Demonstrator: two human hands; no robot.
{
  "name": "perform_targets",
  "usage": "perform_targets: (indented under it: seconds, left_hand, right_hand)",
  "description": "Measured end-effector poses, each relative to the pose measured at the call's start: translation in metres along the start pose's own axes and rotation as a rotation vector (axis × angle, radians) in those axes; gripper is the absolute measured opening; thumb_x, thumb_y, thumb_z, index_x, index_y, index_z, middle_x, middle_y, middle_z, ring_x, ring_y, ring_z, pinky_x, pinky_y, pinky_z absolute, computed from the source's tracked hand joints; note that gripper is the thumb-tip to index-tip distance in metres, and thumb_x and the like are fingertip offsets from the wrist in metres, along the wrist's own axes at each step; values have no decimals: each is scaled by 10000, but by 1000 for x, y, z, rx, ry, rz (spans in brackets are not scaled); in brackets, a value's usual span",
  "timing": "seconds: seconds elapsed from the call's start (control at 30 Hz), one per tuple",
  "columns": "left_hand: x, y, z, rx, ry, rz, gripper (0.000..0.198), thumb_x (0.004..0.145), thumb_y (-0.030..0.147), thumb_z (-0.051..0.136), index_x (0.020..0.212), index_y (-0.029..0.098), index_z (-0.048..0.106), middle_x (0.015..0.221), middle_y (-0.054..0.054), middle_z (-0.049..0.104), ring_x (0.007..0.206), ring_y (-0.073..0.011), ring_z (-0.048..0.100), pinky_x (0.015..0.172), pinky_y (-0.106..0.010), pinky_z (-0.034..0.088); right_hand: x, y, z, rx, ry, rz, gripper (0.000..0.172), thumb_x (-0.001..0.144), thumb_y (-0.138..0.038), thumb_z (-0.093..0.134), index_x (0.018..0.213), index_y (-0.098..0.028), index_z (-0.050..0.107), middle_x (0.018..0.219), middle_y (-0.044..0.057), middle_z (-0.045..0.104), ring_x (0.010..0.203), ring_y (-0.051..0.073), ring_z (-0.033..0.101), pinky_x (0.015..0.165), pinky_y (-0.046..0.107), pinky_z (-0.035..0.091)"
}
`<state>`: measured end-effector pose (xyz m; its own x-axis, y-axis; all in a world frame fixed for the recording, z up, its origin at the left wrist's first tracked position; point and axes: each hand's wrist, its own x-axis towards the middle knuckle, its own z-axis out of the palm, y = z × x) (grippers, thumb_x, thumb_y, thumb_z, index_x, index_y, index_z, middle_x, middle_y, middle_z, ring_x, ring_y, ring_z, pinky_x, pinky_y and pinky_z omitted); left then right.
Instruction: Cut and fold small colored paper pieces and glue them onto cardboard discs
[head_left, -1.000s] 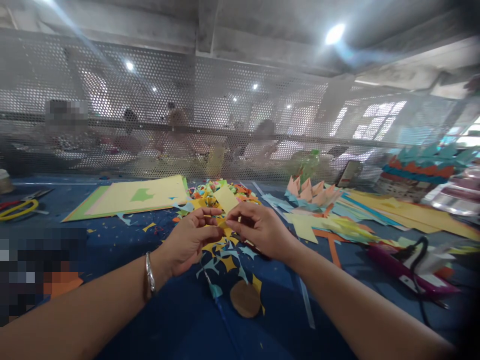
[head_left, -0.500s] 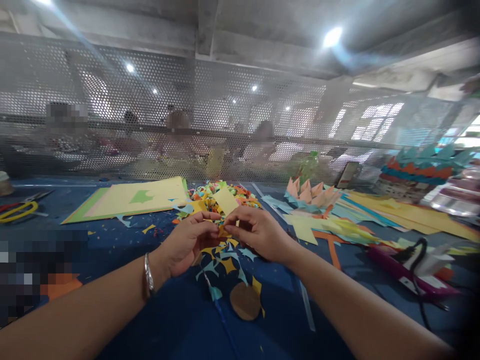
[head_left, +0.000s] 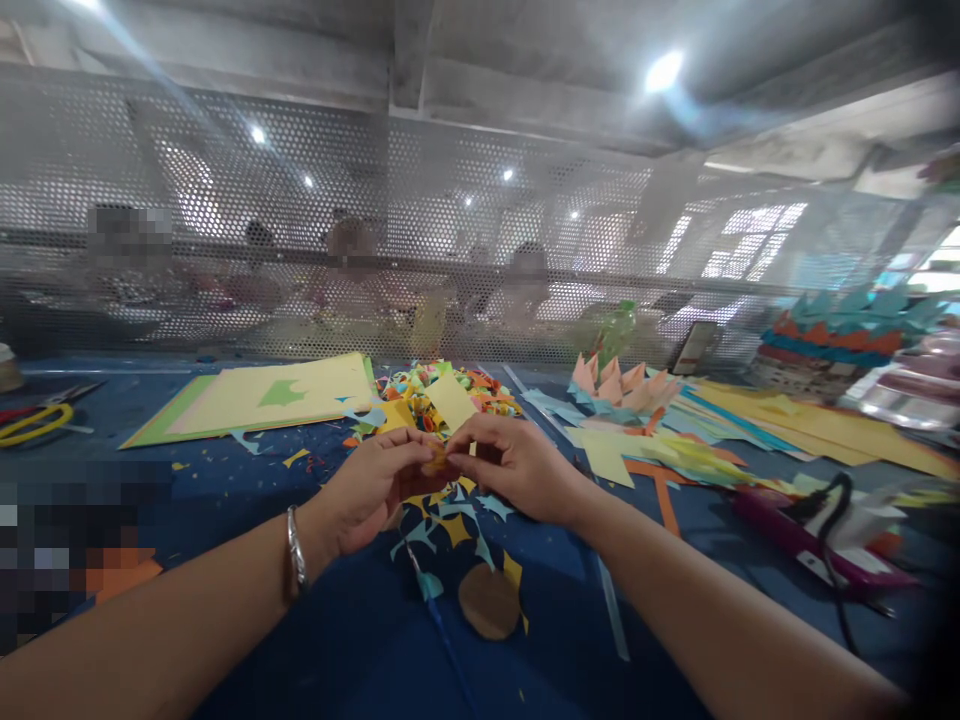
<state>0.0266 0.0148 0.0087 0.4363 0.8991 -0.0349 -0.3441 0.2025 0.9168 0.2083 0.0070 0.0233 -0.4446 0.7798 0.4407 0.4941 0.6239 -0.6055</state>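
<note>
In the middle of the head view, my left hand (head_left: 371, 490) and my right hand (head_left: 517, 465) meet fingertip to fingertip. Both are closed in a pinch on a small orange-yellow paper piece (head_left: 437, 459), mostly covered by the fingers. Just beyond them rises a heap of coloured paper scraps (head_left: 491, 390), with a pale yellow sheet piece (head_left: 451, 402) on top. Cut yellow and light blue offcuts (head_left: 456, 530) lie below my hands. Nearer to me are a round brown cardboard disc (head_left: 489, 602) and a slim tool with a blue handle (head_left: 444, 625).
Stacked paper sheets (head_left: 199, 415) and yellow-handled scissors (head_left: 37, 428) lie to the left. On the right are peach folded-paper points (head_left: 626, 388), loose coloured paper (head_left: 817, 425) and a purple power strip (head_left: 806, 545) with a black cord. A perforated metal screen (head_left: 450, 190) stands behind.
My left fingers have closed in from a looser pose, and the fingertips of both hands are now closer together around the small paper piece. The things on the table stay put.
</note>
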Motion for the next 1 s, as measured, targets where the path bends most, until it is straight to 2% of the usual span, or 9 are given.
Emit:
perform_targets:
  seconds: [0.2, 0.37, 0.5, 0.7, 0.83, 1.0]
  left_hand:
    - [-1, 2, 0, 75, 55, -14, 153, 657, 187, 698, 777, 161, 606, 728, -43, 683, 692, -164, 654, 688, -297, 493]
    - [-2, -1, 0, 173, 115, 98, 210, 640, 187, 715, 822, 163, 613, 732, -16, 668, 645, -117, 612, 678, -265, 474]
    - [-1, -3, -1, 306, 152, 169, 233, 641, 217, 730, 837, 171, 612, 742, -29, 663, 681, -144, 613, 666, -281, 467]
    - [1, -3, -4, 420, 170, 240, 237, 649, 204, 715, 854, 186, 599, 666, 0, 626, 610, -133, 563, 577, -260, 426]
    - [1, -3, -4, 409, 166, 213, 273, 668, 206, 685, 913, 187, 567, 658, 6, 627, 616, -140, 571, 552, -247, 407]
    - [0, -1, -3, 299, 133, 95, 285, 675, 184, 670, 927, 159, 540, 663, 3, 639, 593, -106, 567, 575, -224, 401]
  right_hand:
    - [0, -1, -1, -54, 8, -3, 57, 819, -203, 568, 790, -206, 617, 702, -12, 586, 567, 109, 495, 539, 243, 393]
    - [1, 0, -1, -119, 5, -14, 74, 824, -179, 552, 790, -196, 616, 689, -14, 572, 569, 105, 479, 527, 231, 374]
    - [1, -1, -1, -142, 2, -18, 73, 823, -178, 555, 787, -184, 618, 699, -10, 576, 579, 104, 480, 530, 231, 374]
    - [1, -2, 0, -141, -10, 4, 68, 818, -172, 558, 798, -181, 623, 720, -2, 591, 573, 102, 479, 526, 230, 383]
    - [1, 0, 1, -123, -11, 4, 65, 822, -181, 555, 836, -179, 619, 724, 0, 593, 576, 101, 490, 518, 221, 397]
    - [0, 3, 1, -163, 19, -73, 112, 819, -183, 566, 922, -183, 609, 795, 11, 620, 586, 98, 512, 550, 222, 428]
